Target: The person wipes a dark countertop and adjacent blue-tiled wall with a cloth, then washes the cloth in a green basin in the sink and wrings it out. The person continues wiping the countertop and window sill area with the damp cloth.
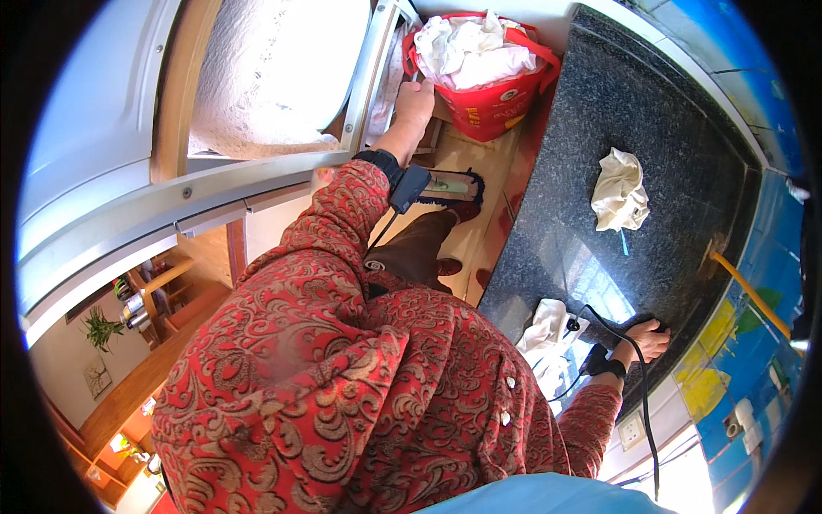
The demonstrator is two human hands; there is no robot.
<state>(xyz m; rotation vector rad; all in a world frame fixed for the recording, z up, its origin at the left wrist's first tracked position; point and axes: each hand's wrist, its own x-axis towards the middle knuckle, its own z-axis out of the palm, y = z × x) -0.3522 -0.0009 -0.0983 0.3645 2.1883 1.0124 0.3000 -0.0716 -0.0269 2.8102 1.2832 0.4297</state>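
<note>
My left hand (414, 103) is raised beside a red bag (478, 109) stuffed with crumpled white cloths (475, 54). Its fingers are curled by a thin pale strip, and whether they grip it is unclear. My right hand (648, 340) rests on the black speckled stone countertop (655, 115), fingers somewhat apart, nothing seen in it. A crumpled cream cloth (620, 189) with a small blue strip lies farther up the counter. Nearer my body is another white cloth (546, 327), beside a black cable (616, 331). Both wrists wear black straps with small devices.
A flat mop head (449, 186) lies on the floor near my shoes. The metal-framed window (186, 193) is on the left. A yellow hose (751, 292) meets the counter's back edge by the blue tiled wall (767, 257). A wall socket (631, 430) is below my right hand.
</note>
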